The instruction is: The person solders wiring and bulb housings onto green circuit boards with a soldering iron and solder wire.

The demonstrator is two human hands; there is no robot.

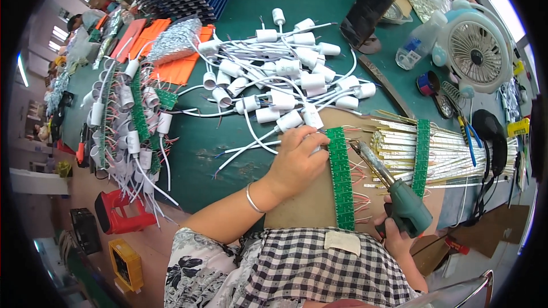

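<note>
You have a green worktop [197, 171] beyond the soldering gun [410, 210]; the soldering gun itself, clasped in your right grip [397, 239]; and, just left of it, one circuit strip [341, 182], likely light, stiff, brittle, best taken by its long edges, your left grip [299, 158] alongside, its hold unclear.

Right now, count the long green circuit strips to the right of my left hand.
2: one green strip directly beside your left hand, another across the pale narrow strips. More could be hidden underneath.
</note>
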